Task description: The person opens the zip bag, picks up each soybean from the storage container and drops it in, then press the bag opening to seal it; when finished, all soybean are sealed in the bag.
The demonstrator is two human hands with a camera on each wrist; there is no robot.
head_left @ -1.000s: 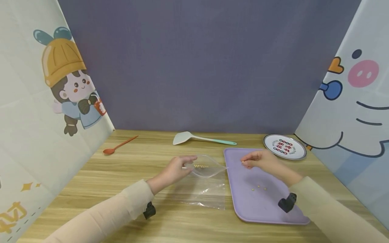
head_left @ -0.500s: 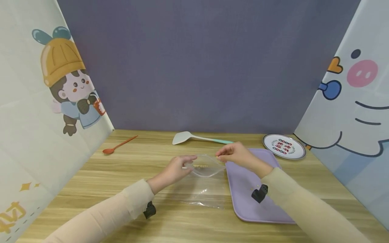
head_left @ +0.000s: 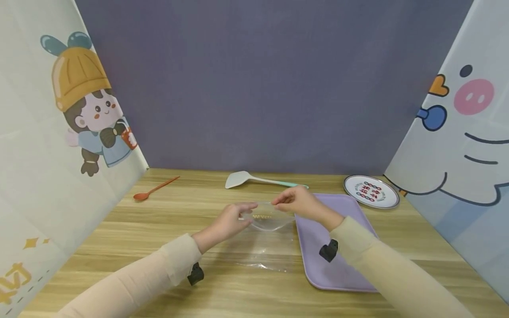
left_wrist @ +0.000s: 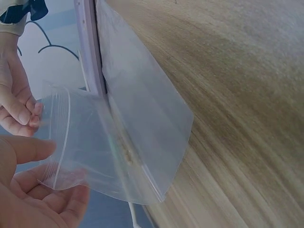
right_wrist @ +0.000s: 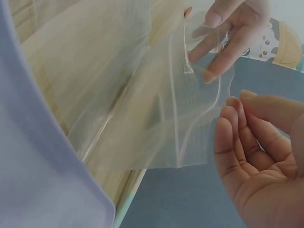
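My left hand [head_left: 228, 223] grips the left end of a clear zip bag [head_left: 260, 249], its thumb and fingers keeping the mouth spread. A short row of small yellow soybeans [head_left: 261, 217] shows through the bag. Over the far side of that mouth is my right hand [head_left: 304, 205], thumb and fingertips pinched together. Whatever small bean sits between those tips is hidden now. From the right wrist view, the right fingertips [right_wrist: 232, 102] are just beside the bag's zip edge [right_wrist: 178, 109]. Under the right forearm lies a lilac tray [head_left: 318, 267]; its loose beans are covered by the wrist.
Behind the bag lies a white spatula [head_left: 238, 179] with a mint handle. An orange-red spoon [head_left: 143, 195] is at the left. A printed plate [head_left: 391, 198] stands at the tray's far right corner. A dark wall panel [head_left: 254, 88] closes the back.
My right hand has come left from above the tray to the bag's mouth, a small yellow bean seen in its fingertips on the way. My left hand stays on the bag.
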